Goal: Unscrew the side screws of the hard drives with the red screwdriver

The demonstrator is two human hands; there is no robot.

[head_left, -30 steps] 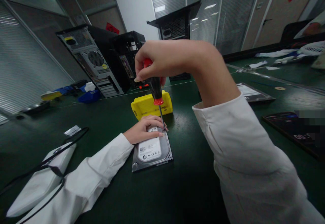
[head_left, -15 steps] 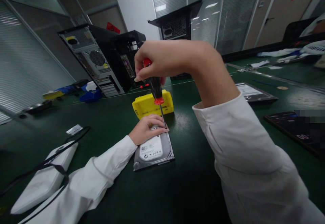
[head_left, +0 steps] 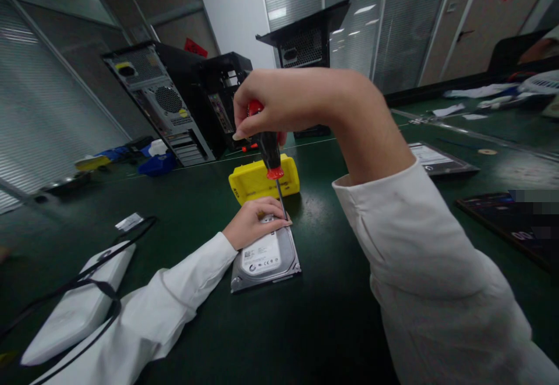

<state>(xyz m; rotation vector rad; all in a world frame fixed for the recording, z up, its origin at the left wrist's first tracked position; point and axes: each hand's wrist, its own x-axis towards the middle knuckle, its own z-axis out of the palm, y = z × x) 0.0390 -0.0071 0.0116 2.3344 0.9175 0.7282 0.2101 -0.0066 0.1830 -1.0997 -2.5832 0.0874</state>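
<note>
Your screwdriver point(head_left: 269, 151) has a black handle with a red end and red collar, above a grey shaft. Your hard drive point(head_left: 287, 261) is silver-grey; its label point(head_left: 262, 255) is white with black print. The tray point(head_left: 257, 183) is yellow with dark markings. Your right sleeve point(head_left: 406, 245) and left sleeve point(head_left: 183, 280) are plain white against the dark green worktop point(head_left: 332, 309). To your left, note the white case point(head_left: 72, 321), black cord point(head_left: 102, 286) and blue bin point(head_left: 157, 165).

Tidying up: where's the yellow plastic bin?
In the head view, the yellow plastic bin sits just left of centre, beyond the left hand and silver hard drive.
</note>
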